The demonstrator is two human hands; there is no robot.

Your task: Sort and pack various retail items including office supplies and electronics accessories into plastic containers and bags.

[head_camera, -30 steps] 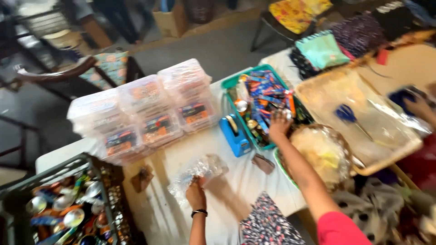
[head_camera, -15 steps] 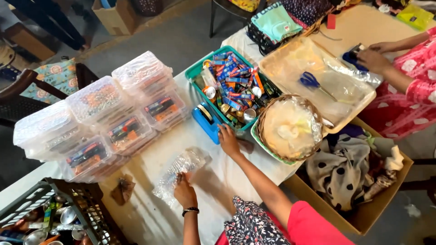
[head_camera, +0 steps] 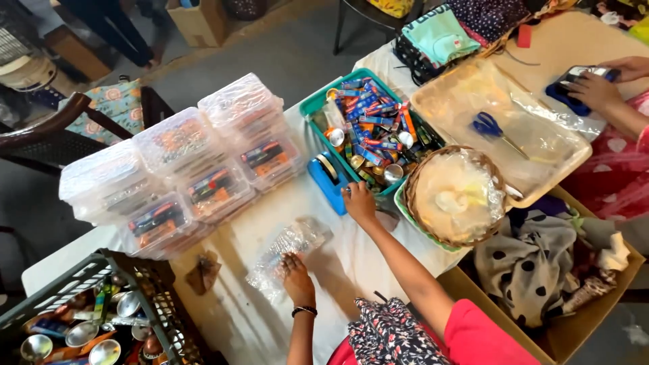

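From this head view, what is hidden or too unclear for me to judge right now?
- Right hand: its fingertips lie against the blue tape dispenser; whether they grip anything cannot be told.
- Left hand: rests on a clear plastic packet; its contents are blurred by crinkled film.
- Stacked clear boxes: contents show only as coloured smears.
- Black crate: cut off by the bottom-left edge.
- Another person's hand: covers part of a dark blue device.
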